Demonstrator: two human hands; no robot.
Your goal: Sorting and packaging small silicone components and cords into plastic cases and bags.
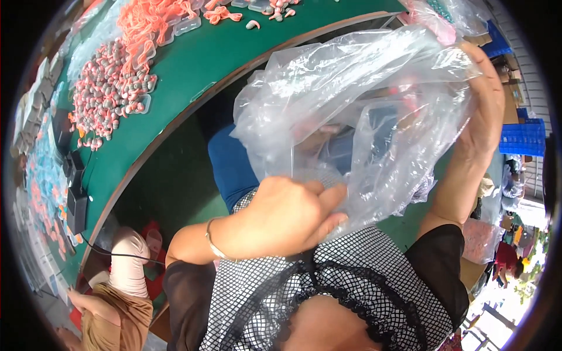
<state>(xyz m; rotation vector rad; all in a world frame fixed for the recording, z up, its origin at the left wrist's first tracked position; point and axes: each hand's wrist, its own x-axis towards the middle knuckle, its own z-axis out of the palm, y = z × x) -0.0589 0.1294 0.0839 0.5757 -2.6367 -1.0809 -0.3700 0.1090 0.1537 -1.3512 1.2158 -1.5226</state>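
The left hand (pixel 287 213) is pinching the near edge of the clear plastic bag (pixel 351 123); the right hand (pixel 483 111) is gripping its far right edge, seemingly closed; pulling evenly apart should open it cleanly.

Crumpled clear plastic bag (pixel 357 111) (held aloft)

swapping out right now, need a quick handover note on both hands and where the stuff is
Left hand: closed on the lower edge of a clear plastic bag, held at chest height.
Right hand: gripping the bag's upper right part, raised.
The bag is spread between both hands; nothing clearly shows inside it.
Pink and grey curved pieces are piled on the green table, with orange ones farther back.
None is bagged yet.
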